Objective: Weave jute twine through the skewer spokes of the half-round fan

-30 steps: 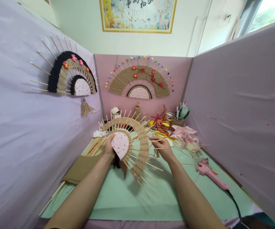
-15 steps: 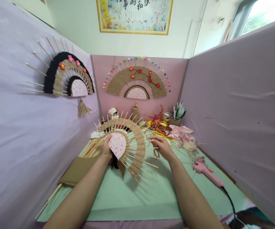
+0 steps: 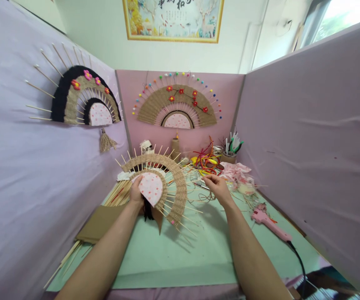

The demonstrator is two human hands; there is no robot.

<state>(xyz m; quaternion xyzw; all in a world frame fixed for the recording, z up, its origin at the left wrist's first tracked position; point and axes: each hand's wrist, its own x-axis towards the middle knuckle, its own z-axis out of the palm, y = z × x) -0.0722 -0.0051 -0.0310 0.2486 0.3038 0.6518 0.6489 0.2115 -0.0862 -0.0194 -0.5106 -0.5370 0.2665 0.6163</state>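
Note:
My left hand grips a half-round woven fan by its pink dotted centre, thumb on the front. Thin sticks radiate through the fan's tan cord bands, and a small pink piece sits near the lower end of the outer band. Close to the stick tips on the fan's right side, my right hand has thumb and fingers pinched together. What they hold, if anything, is too small to make out. A slim dark-and-silver tool and loose cord show just below those fingers.
A pink glue gun with a black cable lies at right. Folded olive cloth and a bundle of sticks are at left. Coloured pipe cleaners and pink fabric lie behind. Finished fans hang on the partitions.
My right hand has shifted right, away from the fan, its fingers now more tightly pinched. The slim tool shows below it. The fan sits slightly further left as the whole view shifts a little.

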